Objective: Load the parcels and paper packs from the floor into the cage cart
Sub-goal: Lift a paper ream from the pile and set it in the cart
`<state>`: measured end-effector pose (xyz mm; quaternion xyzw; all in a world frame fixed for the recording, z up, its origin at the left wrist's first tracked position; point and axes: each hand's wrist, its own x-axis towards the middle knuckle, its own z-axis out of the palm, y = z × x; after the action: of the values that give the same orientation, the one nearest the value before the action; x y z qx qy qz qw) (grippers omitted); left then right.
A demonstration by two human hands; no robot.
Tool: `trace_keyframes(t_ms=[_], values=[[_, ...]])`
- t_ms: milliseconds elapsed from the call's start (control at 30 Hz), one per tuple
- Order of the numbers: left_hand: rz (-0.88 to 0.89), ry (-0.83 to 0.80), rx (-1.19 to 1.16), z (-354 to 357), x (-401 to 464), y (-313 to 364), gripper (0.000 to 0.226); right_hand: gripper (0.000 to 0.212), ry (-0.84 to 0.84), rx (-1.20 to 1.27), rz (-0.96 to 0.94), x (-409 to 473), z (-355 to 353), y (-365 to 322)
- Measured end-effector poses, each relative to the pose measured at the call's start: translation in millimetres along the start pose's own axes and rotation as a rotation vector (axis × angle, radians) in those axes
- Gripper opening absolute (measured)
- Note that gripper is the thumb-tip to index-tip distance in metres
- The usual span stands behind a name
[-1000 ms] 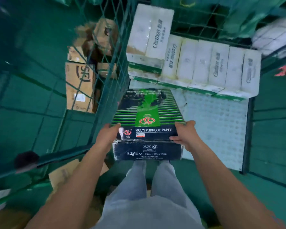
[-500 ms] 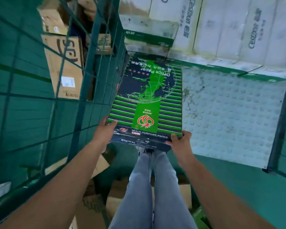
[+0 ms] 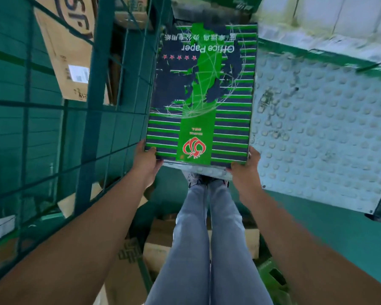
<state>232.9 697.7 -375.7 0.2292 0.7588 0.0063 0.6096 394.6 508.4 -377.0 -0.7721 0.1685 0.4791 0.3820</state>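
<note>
A dark blue and green office paper pack lies flat on the studded white floor of the cage cart, against its left mesh wall. My left hand grips the pack's near left corner. My right hand grips its near right corner. White paper packs are stacked along the cart's back, partly out of view.
Brown cardboard parcels stand outside the left mesh wall. More cardboard boxes lie on the green floor behind my legs. The cart floor's front edge runs to the right of my hands.
The paper pack has come down and gone forward onto the cart floor, further along the left wall. Both hands followed it, still at its near corners. The view has dropped closer.
</note>
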Motion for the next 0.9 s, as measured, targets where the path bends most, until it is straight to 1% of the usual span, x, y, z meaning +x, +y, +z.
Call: trace_keyframes(t_ms=[33,100,133,167,200,267,333,367,400,433,467,500,533,567,633,667,767,900], values=[[0.004,0.000,0.014,6.4,2.5,1.6,0.049,0.053,-0.032,0.026,0.049,7.0,0.3,-3.9],[0.012,0.008,0.037,15.8,5.8,2.5,0.054,0.064,-0.080,0.015,0.171,17.9,-2.3,-6.4],[0.026,0.018,0.049,19.0,8.2,2.8,0.055,0.065,-0.093,0.020,0.211,24.1,-3.7,-3.3],[0.047,0.027,0.054,21.2,11.9,3.6,0.054,0.059,-0.110,0.019,0.220,29.4,-4.3,-0.4],[0.070,0.029,0.056,22.5,17.6,5.4,0.052,0.057,-0.119,0.029,0.226,34.5,-4.2,2.3],[0.105,0.008,0.041,26.8,26.7,13.7,0.047,0.060,-0.101,0.035,0.216,44.2,-0.1,2.3],[0.125,-0.013,-0.021,32.6,33.4,23.3,0.033,0.064,-0.086,0.042,0.213,54.0,6.8,-2.6],[0.129,0.004,-0.063,35.6,37.6,26.1,0.026,0.065,-0.083,0.030,0.221,57.8,9.9,-6.2],[0.119,0.019,-0.109,37.0,41.9,26.5,0.028,0.064,-0.084,0.020,0.226,58.5,13.7,-10.6],[0.088,0.031,-0.170,37.7,47.3,24.3,0.046,0.063,-0.091,0.005,0.227,58.3,16.7,-14.3],[0.046,0.064,-0.221,34.7,62.1,16.6,0.072,0.062,-0.093,-0.007,0.233,58.9,21.0,-16.2],[0.010,0.092,-0.260,32.0,72.0,9.1,0.087,0.063,-0.091,-0.018,0.242,60.4,24.4,-17.8],[-0.021,0.105,-0.285,30.2,76.1,2.4,0.086,0.066,-0.096,-0.022,0.241,62.2,27.1,-18.2],[-0.052,0.098,-0.291,31.5,68.0,1.5,0.073,0.071,-0.103,-0.029,0.229,64.4,29.6,-18.5],[-0.108,0.025,-0.305,35.6,48.1,1.9,0.043,0.081,-0.114,-0.068,0.201,69.1,32.6,-18.2],[-0.123,-0.012,-0.292,36.9,47.1,-0.3,0.037,0.082,-0.124,-0.091,0.190,70.1,33.4,-18.7],[-0.164,-0.087,-0.245,40.6,51.2,-2.8,0.032,0.081,-0.145,-0.111,0.194,70.0,36.5,-21.5],[-0.189,-0.129,-0.182,44.5,42.4,0.4,0.034,0.079,-0.145,-0.036,0.186,68.4,38.7,-22.2]])
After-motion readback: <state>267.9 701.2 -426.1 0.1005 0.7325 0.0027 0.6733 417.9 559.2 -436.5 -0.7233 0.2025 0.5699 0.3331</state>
